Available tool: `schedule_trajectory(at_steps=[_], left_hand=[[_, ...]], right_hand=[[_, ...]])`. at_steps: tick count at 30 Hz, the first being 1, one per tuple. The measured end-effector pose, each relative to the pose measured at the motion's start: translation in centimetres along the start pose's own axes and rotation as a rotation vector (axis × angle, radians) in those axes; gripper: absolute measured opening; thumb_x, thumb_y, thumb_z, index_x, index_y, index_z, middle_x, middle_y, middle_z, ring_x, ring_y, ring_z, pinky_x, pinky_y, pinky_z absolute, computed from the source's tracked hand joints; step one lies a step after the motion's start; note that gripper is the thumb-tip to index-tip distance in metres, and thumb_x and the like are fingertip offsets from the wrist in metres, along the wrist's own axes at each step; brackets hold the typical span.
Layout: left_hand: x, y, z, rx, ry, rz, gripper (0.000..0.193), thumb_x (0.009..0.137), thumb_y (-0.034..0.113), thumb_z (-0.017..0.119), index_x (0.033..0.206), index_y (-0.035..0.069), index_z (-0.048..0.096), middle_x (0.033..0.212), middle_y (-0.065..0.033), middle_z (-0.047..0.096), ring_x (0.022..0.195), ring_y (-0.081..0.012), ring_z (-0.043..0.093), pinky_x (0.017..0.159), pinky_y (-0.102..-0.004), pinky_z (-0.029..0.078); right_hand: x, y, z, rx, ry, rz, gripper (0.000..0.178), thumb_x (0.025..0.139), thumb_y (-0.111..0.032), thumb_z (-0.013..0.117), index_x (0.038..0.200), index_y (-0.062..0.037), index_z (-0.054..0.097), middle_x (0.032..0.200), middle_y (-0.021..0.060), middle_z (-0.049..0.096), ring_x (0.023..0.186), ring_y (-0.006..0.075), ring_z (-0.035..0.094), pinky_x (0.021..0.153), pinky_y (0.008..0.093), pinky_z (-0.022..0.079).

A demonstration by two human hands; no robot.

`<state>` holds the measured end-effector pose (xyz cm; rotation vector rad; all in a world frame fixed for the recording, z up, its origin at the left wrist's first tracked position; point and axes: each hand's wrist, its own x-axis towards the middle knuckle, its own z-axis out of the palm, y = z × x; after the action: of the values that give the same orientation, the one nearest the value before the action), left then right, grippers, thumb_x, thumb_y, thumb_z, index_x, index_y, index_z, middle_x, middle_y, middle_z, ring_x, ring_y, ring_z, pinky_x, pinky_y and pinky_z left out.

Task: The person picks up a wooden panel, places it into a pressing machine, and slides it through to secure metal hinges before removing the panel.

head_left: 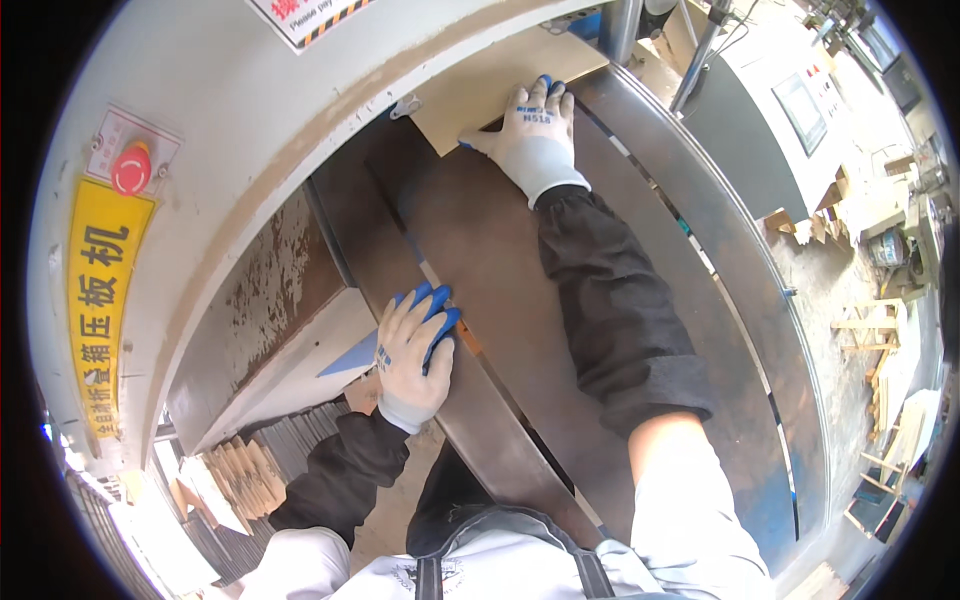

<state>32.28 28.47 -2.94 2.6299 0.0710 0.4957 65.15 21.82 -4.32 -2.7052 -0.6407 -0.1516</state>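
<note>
The gloved left hand rests at the slotted steel table, fingers bent and close together, probably bracing the reach; whether they grip anything I cannot tell. Farther out, the gloved right hand lies over the tan panel at the table's far end, thumb splayed and fingers slightly spread, seemingly steadying it. Beyond, a bucket stands right, contents indistinct.

Blue-tipped white gloves with blue print, black oversleeves, white shirt, dark straps
</note>
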Motion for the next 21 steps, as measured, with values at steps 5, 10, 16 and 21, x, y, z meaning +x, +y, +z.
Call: schedule_trajectory(at_steps=[5, 10, 16, 21], left_hand=[[-0.1, -0.4, 0.4, 0.0, 0.029, 0.011, 0.033, 0.09, 0.008, 0.07, 0.123, 0.007, 0.073, 0.143, -0.014, 0.069, 0.139, -0.0431, 0.057, 0.121, -0.0619, 0.037], [-0.2, -0.8, 0.4, -0.018, 0.089, 0.029, 0.029, 0.089, 0.008, 0.071, 0.119, 0.006, 0.075, 0.14, -0.0141, 0.07, 0.137, -0.0422, 0.059, 0.12, -0.0615, 0.039], [-0.2, -1.6, 0.7, -0.072, 0.159, 0.068, 0.028, 0.089, 0.007, 0.071, 0.117, 0.005, 0.074, 0.139, -0.0148, 0.07, 0.135, -0.0427, 0.059, 0.12, -0.0614, 0.04], [0.0, -1.6, 0.8, -0.096, 0.202, 0.11, 0.027, 0.087, 0.007, 0.072, 0.114, 0.007, 0.074, 0.134, -0.0144, 0.072, 0.131, -0.0415, 0.063, 0.115, -0.0624, 0.043]], right_hand=[[-0.3, 0.2, -0.3, 0.022, 0.012, 0.002, 0.112, 0.088, -0.074, 0.073, 0.159, 0.0065, 0.042, 0.171, 0.0346, 0.032, 0.162, 0.0506, 0.023, 0.135, 0.054, 0.014], [-0.2, 0.2, -0.1, 0.083, 0.065, 0.013, 0.107, 0.089, -0.07, 0.073, 0.159, 0.0053, 0.042, 0.17, 0.0324, 0.034, 0.162, 0.0504, 0.024, 0.134, 0.0548, 0.015], [-0.4, 0.5, 1.1, 0.129, 0.224, 0.225, 0.098, 0.096, -0.063, 0.065, 0.161, 0.0057, 0.039, 0.167, 0.0316, 0.041, 0.161, 0.051, 0.024, 0.134, 0.0567, 0.012], [2.0, -2.7, 2.1, 0.159, 0.155, 0.372, 0.095, 0.101, -0.063, 0.056, 0.163, 0.006, 0.035, 0.168, 0.0331, 0.039, 0.162, 0.051, 0.023, 0.133, 0.0578, 0.01]])
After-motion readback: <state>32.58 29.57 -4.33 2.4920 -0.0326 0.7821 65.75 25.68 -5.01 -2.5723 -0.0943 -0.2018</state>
